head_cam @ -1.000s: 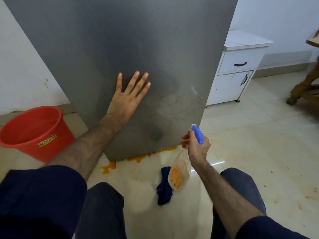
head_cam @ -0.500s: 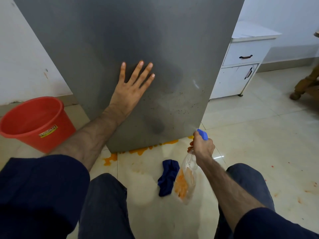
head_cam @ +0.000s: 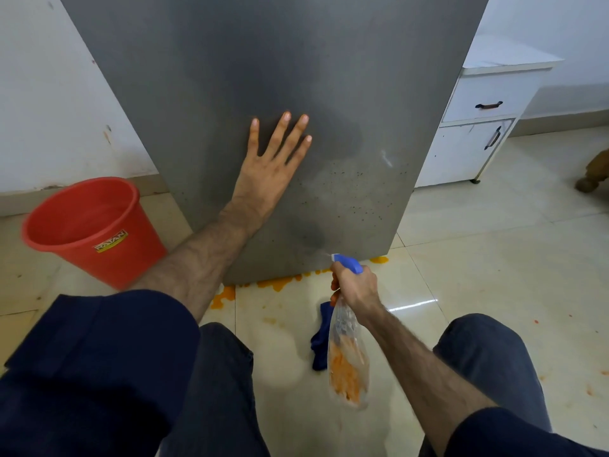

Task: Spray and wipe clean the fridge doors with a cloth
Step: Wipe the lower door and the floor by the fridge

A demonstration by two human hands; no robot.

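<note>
Left hand [head_cam: 267, 169] flat on the fridge door [head_cam: 270, 80], fingers straight and spread, palm pressing the grey panel about mid-width. Right hand [head_cam: 354, 285] wrapped around the neck of the spray bottle [head_cam: 347, 357], blue nozzle aimed at the door's lower edge, just off the surface. Bottle body is clear, hangs down from the fist, blurred. Dark wet patches and small specks on the door right of the left hand. Blue cloth [head_cam: 321, 344] lies crumpled on the floor below the door, partly behind the bottle. Orange spill [head_cam: 280, 285] runs along the door's bottom edge. Red bucket [head_cam: 89, 225] left of the door, white cabinet [head_cam: 478, 127] to its right.
</note>
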